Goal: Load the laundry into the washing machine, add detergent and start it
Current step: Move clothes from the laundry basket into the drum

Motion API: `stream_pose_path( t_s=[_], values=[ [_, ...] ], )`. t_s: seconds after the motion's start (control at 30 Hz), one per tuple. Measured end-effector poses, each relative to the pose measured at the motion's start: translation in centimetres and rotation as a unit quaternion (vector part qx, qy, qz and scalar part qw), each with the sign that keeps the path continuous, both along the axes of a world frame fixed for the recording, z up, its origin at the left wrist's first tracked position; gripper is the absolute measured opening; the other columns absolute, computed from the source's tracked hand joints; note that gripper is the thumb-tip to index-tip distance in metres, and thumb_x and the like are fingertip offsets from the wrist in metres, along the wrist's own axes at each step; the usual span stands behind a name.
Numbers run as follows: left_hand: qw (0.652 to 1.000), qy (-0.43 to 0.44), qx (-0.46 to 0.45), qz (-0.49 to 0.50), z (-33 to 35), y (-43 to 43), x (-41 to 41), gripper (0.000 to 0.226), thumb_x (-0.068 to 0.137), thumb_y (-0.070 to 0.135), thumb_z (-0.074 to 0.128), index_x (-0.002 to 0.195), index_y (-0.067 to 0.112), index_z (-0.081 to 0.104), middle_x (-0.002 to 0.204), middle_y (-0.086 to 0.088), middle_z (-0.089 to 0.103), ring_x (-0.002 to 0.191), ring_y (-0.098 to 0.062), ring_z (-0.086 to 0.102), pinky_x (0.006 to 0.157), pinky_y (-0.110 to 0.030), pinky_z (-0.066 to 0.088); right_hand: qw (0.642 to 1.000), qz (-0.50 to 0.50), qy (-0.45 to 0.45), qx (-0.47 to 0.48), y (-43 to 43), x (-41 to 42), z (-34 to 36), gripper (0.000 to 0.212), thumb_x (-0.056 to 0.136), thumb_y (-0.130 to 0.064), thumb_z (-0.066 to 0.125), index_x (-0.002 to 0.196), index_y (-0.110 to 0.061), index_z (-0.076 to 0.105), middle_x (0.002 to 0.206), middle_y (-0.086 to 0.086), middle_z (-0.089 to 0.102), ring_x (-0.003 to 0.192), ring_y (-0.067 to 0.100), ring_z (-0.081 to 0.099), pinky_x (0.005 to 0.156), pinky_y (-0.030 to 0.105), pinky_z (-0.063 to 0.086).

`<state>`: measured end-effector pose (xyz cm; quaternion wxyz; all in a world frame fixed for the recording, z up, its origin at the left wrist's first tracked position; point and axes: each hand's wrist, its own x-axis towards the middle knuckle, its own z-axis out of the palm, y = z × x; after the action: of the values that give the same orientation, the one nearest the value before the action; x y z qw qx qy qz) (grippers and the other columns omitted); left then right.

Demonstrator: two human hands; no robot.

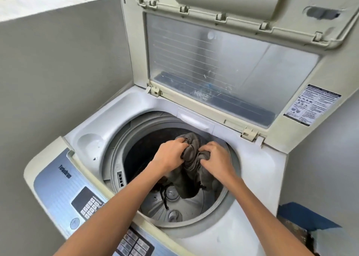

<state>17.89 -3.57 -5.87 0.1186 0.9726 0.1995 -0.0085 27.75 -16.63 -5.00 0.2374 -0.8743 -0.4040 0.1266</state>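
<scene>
Both hands, left hand and right hand, clench a bunched grey garment over the open washing machine drum at frame centre, lid raised behind.

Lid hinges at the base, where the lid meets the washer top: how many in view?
2. The left hinge sits at the lower left corner of the lid, and the right hinge sits at its lower right corner. Neither is covered, and no others show.

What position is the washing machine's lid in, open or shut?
Open: the lid stands raised behind the drum, while the left hand and right hand grip a grey garment over it.
</scene>
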Motion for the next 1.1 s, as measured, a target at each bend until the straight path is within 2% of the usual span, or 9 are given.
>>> stream_pose_path(
  t_s=[0.13, 0.3, 0.4, 0.53, 0.63, 0.7, 0.8, 1.0, 1.1],
  values=[
    [0.999, 0.023, 0.009, -0.031, -0.9, -0.6, 1.1, 0.047, 0.086, 0.033, 0.053, 0.133, 0.027, 0.045, 0.145, 0.005, 0.038, 0.123, -0.022, 0.048, 0.079, -0.038, 0.051, 0.999, 0.027, 0.003, -0.034, -0.5, 0.2, 0.4, 0.032, 0.082, -0.017, 0.062, 0.113, -0.017, 0.066, 0.125, 0.001, 0.059, 0.114, 0.019, 0.054, 0.097, 0.027, 0.037],
    [0.998, -0.007, 0.012, -0.067, -0.4, -1.4, 1.4, 0.050, 0.091, 0.033, 0.049, 0.140, 0.024, 0.039, 0.148, 0.002, 0.037, 0.135, -0.016, 0.036, 0.094, -0.035, 0.044, 0.999, 0.034, 0.001, 0.002, -1.1, -0.4, 1.4, 0.032, 0.085, -0.017, 0.060, 0.116, -0.013, 0.064, 0.121, 0.005, 0.061, 0.113, 0.021, 0.053, 0.093, 0.027, 0.038],
    [0.994, -0.058, 0.018, -0.087, 0.2, -1.8, 1.1, 0.043, 0.091, 0.028, 0.050, 0.133, 0.020, 0.048, 0.136, 0.001, 0.052, 0.129, -0.016, 0.045, 0.091, -0.034, 0.048, 0.999, 0.034, 0.004, 0.012, -1.9, -0.5, 1.8, 0.033, 0.086, -0.019, 0.059, 0.118, -0.015, 0.062, 0.124, 0.004, 0.060, 0.116, 0.020, 0.052, 0.094, 0.027, 0.038],
    [0.985, -0.136, 0.025, -0.106, 1.7, -3.6, 0.8, 0.030, 0.087, 0.022, 0.055, 0.116, 0.016, 0.061, 0.111, 0.000, 0.068, 0.115, -0.018, 0.059, 0.074, -0.035, 0.055, 0.999, 0.024, 0.008, 0.027, -3.8, -0.7, 2.3, 0.036, 0.086, -0.023, 0.058, 0.122, -0.023, 0.060, 0.133, -0.003, 0.054, 0.124, 0.016, 0.047, 0.100, 0.030, 0.039],
    [0.975, -0.180, 0.038, -0.123, 3.3, -6.0, 0.8, 0.030, 0.082, 0.028, 0.044, 0.102, 0.016, 0.065, 0.096, 0.003, 0.071, 0.098, -0.017, 0.066, 0.057, -0.031, 0.056, 0.999, 0.006, -0.001, 0.044, -6.3, -0.8, 3.3, 0.035, 0.088, -0.025, 0.057, 0.123, -0.027, 0.058, 0.134, -0.007, 0.052, 0.126, 0.014, 0.045, 0.099, 0.031, 0.041],
    [0.972, -0.192, 0.043, -0.130, 4.1, -7.6, 1.0, 0.028, 0.083, 0.027, 0.046, 0.101, 0.017, 0.065, 0.094, 0.005, 0.070, 0.096, -0.015, 0.066, 0.056, -0.029, 0.056, 0.998, -0.002, -0.004, 0.062, -8.3, -0.8, 4.1, 0.035, 0.089, -0.025, 0.056, 0.125, -0.027, 0.057, 0.136, -0.007, 0.050, 0.128, 0.011, 0.042, 0.098, 0.029, 0.039],
    [0.967, -0.211, 0.045, -0.133, 5.3, -10.9, 1.3, 0.029, 0.079, 0.020, 0.065, 0.107, 0.017, 0.066, 0.098, 0.006, 0.071, 0.097, -0.015, 0.066, 0.057, -0.026, 0.053, 0.996, -0.012, -0.025, 0.088, -12.4, -0.7, 4.9, 0.036, 0.091, -0.025, 0.055, 0.127, -0.026, 0.055, 0.137, -0.007, 0.049, 0.129, 0.009, 0.040, 0.100, 0.026, 0.035],
    [0.955, -0.221, 0.053, -0.193, 6.6, -19.4, 2.2, 0.031, 0.081, 0.028, 0.056, 0.108, 0.015, 0.064, 0.099, 0.004, 0.071, 0.093, -0.015, 0.066, 0.053, -0.027, 0.055, 0.993, -0.043, -0.057, 0.092, -21.3, -0.3, 5.0, 0.037, 0.090, -0.027, 0.057, 0.126, -0.021, 0.056, 0.138, -0.004, 0.049, 0.131, 0.014, 0.040, 0.105, 0.033, 0.035],
    [0.950, -0.199, 0.054, -0.233, 6.1, -23.3, 3.1, 0.038, 0.075, 0.023, 0.071, 0.111, 0.011, 0.064, 0.104, 0.000, 0.070, 0.095, -0.018, 0.067, 0.059, -0.026, 0.054, 0.994, -0.054, -0.069, 0.072, -25.7, 0.2, 4.2, 0.041, 0.090, -0.027, 0.057, 0.130, -0.021, 0.053, 0.139, -0.003, 0.048, 0.132, 0.015, 0.039, 0.104, 0.030, 0.034]
  ],
)
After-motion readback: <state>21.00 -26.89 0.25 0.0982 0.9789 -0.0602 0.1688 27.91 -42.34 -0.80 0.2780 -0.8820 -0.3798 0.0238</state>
